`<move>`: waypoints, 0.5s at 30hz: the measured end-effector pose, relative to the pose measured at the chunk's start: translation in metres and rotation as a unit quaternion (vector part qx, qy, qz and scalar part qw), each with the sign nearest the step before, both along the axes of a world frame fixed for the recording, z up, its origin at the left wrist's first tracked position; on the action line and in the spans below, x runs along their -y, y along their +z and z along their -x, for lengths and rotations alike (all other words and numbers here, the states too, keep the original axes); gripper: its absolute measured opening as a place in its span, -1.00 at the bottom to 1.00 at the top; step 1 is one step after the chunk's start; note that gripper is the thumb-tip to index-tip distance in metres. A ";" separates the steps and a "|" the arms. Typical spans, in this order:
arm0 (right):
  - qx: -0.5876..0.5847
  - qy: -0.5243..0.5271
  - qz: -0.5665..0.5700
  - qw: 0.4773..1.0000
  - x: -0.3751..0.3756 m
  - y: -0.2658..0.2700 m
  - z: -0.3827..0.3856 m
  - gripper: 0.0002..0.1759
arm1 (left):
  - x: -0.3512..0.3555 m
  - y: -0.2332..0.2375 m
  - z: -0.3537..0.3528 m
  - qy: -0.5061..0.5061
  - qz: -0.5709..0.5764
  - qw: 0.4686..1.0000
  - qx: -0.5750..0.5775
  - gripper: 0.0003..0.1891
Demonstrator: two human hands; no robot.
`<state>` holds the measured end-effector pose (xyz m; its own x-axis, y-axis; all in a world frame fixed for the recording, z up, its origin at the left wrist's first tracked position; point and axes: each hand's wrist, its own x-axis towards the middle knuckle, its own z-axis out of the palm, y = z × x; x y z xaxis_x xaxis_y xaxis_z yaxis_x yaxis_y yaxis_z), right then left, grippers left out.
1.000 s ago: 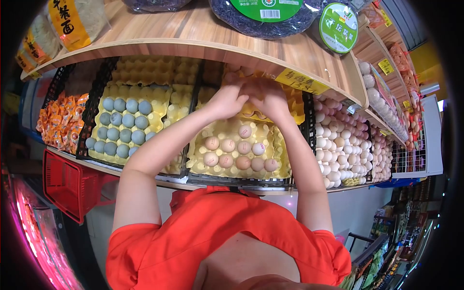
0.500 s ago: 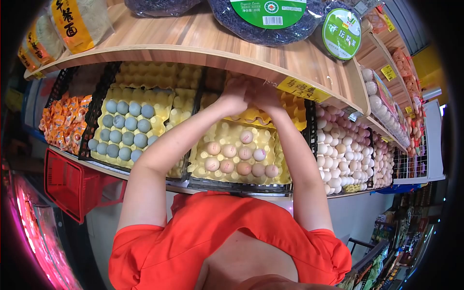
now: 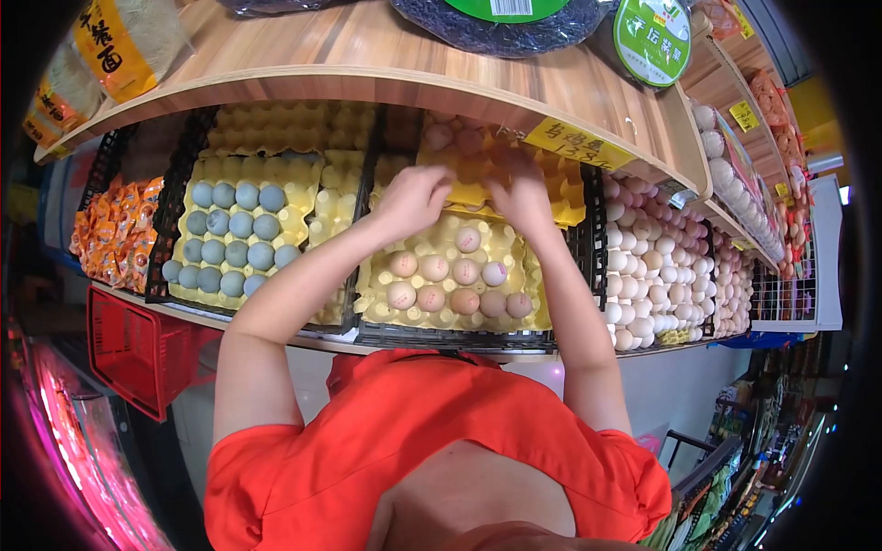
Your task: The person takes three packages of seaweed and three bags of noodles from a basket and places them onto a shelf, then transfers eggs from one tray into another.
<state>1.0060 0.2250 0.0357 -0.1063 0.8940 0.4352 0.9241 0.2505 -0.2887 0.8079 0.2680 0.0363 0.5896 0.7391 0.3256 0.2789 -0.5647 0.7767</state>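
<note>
Both hands are raised to the upper egg tray [image 3: 560, 188], which sits tilted under the wooden shelf [image 3: 367, 69] and over the back of the lower egg tray [image 3: 514, 243].

- Left hand [image 3: 413, 197]: fingers curled, clenched on the upper tray's near left edge.
- Right hand [image 3: 522, 191]: fingers laid on the tray's middle; grip cannot be told.
- Two pale eggs [image 3: 441, 136] lie in the upper tray, just beyond the fingertips.
- Brown eggs [image 3: 434, 268] lie in the lower tray, below both wrists.
- Blue eggs [image 3: 230, 225] lie well to the left.

The right hand [image 3: 522, 195] hides its grip on the egg tray [image 3: 459, 174].
</note>
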 end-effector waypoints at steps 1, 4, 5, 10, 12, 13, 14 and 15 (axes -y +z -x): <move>-0.068 -0.026 0.057 0.996 0.018 -0.001 0.004 -0.65 | 0.006 -0.005 0.004 -0.034 0.075 0.995 -0.058 -0.77; -0.134 -0.027 0.184 0.973 0.054 -0.007 0.016 -0.61 | 0.017 -0.020 0.000 -0.108 0.161 0.961 -0.197 -0.73; -0.132 -0.001 0.252 0.959 0.061 -0.011 0.019 -0.59 | 0.021 -0.024 -0.003 -0.146 0.170 0.934 -0.278 -0.70; -0.074 -0.047 0.279 0.956 0.067 -0.033 0.026 -0.52 | 0.035 -0.031 -0.022 -0.151 0.194 0.930 -0.275 -0.60; -0.057 -0.051 0.283 0.956 0.064 -0.035 0.026 -0.52 | 0.036 -0.033 -0.025 -0.129 0.211 0.930 -0.271 -0.58; -0.058 -0.052 0.280 0.957 0.064 -0.035 0.026 -0.52 | 0.036 -0.034 -0.026 -0.130 0.208 0.930 -0.272 -0.58; -0.065 -0.051 0.302 0.950 0.063 -0.030 0.027 -0.53 | 0.036 -0.030 -0.025 -0.128 0.228 0.925 -0.275 -0.57; -0.073 -0.049 0.324 0.942 0.063 -0.024 0.029 -0.53 | 0.036 -0.025 -0.024 -0.126 0.249 0.919 -0.277 -0.55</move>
